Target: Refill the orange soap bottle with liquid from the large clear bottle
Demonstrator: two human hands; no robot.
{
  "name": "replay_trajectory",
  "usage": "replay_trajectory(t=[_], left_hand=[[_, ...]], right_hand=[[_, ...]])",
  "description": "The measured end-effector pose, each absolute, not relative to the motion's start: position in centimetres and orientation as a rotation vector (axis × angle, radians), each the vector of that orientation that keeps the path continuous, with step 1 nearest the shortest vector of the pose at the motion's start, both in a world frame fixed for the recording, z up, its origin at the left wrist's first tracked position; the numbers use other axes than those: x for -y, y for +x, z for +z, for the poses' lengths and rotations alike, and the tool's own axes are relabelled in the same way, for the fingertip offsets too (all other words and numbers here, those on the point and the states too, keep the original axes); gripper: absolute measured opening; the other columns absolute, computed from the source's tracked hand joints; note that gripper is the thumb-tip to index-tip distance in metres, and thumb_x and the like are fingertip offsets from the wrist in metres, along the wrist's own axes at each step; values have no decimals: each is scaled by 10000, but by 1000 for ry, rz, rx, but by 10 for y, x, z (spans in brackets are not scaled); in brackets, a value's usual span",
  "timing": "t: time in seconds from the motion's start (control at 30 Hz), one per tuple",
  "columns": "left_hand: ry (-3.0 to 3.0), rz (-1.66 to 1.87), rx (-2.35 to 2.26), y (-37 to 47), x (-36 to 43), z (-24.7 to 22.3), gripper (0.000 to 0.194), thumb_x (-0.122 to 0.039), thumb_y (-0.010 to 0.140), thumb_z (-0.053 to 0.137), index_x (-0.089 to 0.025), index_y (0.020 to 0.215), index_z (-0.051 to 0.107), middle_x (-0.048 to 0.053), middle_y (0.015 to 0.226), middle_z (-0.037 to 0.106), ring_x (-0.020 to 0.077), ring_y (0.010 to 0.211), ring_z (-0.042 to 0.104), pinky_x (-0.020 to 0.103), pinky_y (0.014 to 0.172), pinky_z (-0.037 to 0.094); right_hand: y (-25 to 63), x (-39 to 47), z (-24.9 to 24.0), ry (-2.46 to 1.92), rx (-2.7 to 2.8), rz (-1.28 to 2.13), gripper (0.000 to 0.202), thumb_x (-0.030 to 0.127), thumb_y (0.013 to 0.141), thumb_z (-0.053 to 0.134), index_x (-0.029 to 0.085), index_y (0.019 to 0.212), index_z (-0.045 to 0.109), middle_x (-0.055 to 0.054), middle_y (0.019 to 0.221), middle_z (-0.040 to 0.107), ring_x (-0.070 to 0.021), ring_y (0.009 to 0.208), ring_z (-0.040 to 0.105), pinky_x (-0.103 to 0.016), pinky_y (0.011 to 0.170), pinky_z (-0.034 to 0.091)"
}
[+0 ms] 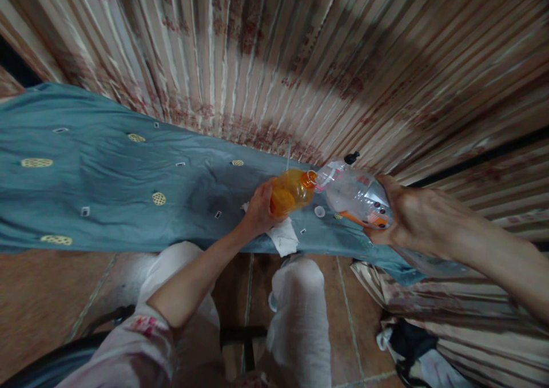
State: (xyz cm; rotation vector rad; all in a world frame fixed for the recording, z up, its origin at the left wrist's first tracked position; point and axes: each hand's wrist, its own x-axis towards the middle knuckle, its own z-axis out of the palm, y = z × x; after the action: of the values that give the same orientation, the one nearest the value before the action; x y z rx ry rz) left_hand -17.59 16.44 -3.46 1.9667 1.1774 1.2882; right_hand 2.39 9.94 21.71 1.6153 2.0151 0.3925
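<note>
An orange bottle [293,192] is gripped in my left hand [259,209], tilted with its open neck pointing right. My right hand [398,213] holds a large clear bottle [354,193] on its side, its neck pointing left. The two necks meet or nearly meet; I cannot tell whether they touch. Below the orange bottle lies a crumpled white tissue [283,237]. A small white cap [319,211] rests on the cloth under the clear bottle. Behind the clear bottle a black pump top [351,158] shows.
A long surface under a teal cloth with pineapple prints [115,187] runs across the view. Pleated patterned curtains [257,62] hang behind it and at the right. Below are my knees, a tiled floor [343,331] and a dark bundle [414,342] at the lower right.
</note>
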Motion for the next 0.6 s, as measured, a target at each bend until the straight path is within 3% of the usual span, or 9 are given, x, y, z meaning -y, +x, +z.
replay_trajectory(t=[0.43, 0.6], left_hand=[[1974, 1301, -1185, -175, -165, -35, 974, -220, 578, 802, -153, 1390, 270, 185, 1350, 470, 342, 1238, 483, 513, 1066, 402], [1960, 1308, -1158, -176, -165, -35, 962, -237, 589, 790, -202, 1395, 266, 153, 1359, 466, 332, 1253, 474, 511, 1060, 408]], right_hand=[[24, -99, 218, 1604, -2044, 385, 590, 537, 763, 472, 118, 1178, 435, -27, 545, 565, -264, 552, 619, -274, 480, 312], [23, -99, 218, 1599, -2016, 398, 613, 545, 763, 476, 116, 1197, 422, -36, 561, 580, -281, 573, 634, -280, 482, 315]])
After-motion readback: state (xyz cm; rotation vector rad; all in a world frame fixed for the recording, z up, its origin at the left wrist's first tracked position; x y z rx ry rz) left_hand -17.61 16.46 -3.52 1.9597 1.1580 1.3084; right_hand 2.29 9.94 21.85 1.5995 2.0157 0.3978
